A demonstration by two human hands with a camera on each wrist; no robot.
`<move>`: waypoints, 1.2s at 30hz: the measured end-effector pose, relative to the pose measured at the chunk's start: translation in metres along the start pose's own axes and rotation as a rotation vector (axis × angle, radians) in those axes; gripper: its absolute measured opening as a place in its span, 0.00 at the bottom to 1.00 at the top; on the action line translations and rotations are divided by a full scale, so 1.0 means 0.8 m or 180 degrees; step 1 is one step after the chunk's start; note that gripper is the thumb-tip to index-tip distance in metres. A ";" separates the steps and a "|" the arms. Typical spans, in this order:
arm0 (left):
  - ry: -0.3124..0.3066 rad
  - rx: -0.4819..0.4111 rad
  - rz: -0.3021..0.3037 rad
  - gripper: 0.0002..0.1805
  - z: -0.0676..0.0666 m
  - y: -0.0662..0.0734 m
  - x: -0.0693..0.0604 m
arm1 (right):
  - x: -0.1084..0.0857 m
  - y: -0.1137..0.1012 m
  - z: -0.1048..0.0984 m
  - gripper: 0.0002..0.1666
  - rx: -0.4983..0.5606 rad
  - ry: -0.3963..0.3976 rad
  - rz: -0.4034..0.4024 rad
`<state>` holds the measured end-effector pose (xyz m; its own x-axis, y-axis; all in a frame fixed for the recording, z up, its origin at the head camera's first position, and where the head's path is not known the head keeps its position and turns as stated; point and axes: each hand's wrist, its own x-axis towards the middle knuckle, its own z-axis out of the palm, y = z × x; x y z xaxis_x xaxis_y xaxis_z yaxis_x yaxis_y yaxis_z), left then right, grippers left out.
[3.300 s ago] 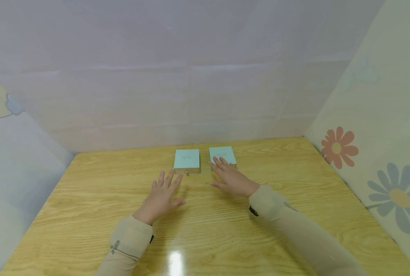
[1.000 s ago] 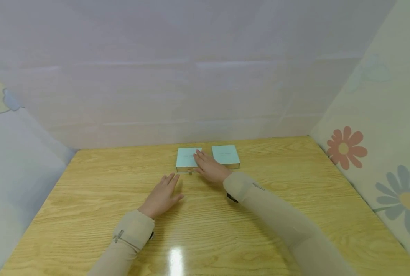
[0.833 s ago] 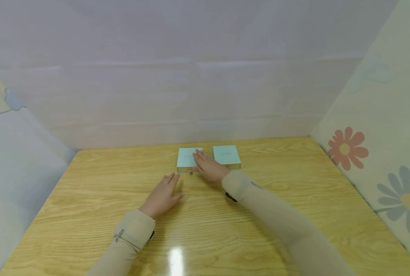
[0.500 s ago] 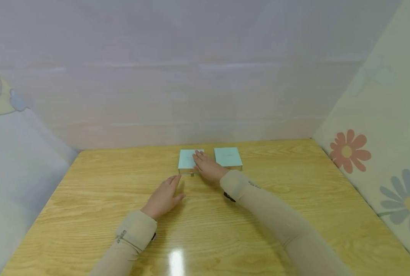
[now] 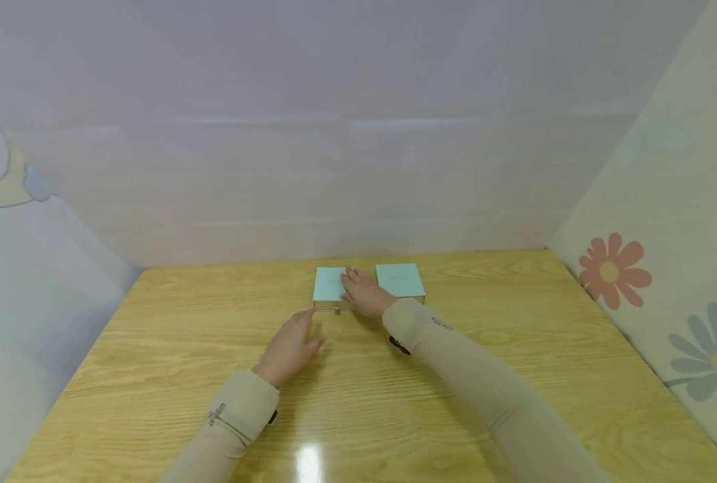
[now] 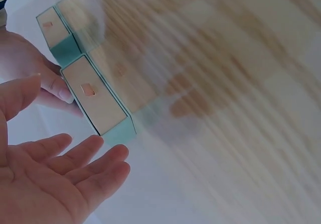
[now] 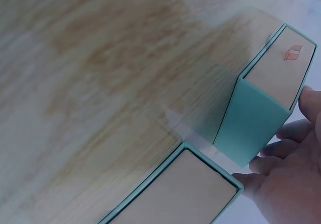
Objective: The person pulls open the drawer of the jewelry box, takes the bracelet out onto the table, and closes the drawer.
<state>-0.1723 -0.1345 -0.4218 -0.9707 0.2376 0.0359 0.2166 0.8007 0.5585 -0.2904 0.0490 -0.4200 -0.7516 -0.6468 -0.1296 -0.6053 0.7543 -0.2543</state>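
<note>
Two mint-green drawer boxes sit side by side at the back of the table. My right hand lies over the right part of the left box, fingers stretched across its top. In the right wrist view that box shows its green side, beige drawer front and small pull tab. The right box stands apart from it, behind my right wrist. My left hand hovers with loosely bent fingers just in front of the left box's near left corner. The left wrist view shows this palm holding nothing.
The wood-grain table is glossy and mirrors the boxes. A pale cloth wall rises close behind them. Side panels with printed flowers border the right edge.
My right hand has moved left from the right box onto the left one and stayed there. My left hand's spread fingers have drawn together, edging slightly nearer the left box. Both boxes look unmoved.
</note>
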 end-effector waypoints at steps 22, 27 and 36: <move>-0.0061 -0.0739 -0.0474 0.26 0.005 0.005 0.017 | 0.006 0.005 0.001 0.34 0.0527 0.0111 0.0341; -0.0072 -0.0974 -0.0588 0.26 0.005 0.006 0.018 | 0.006 0.007 0.001 0.34 0.0542 0.0112 0.0253; -0.0089 -0.1246 -0.0692 0.23 0.005 0.010 0.020 | 0.007 0.008 0.003 0.35 0.0601 0.0088 0.0245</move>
<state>-0.1856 -0.1221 -0.4197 -0.9850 0.1057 -0.1363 -0.0530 0.5664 0.8224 -0.2980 0.0501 -0.4250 -0.8021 -0.5828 -0.1299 -0.4878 0.7651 -0.4203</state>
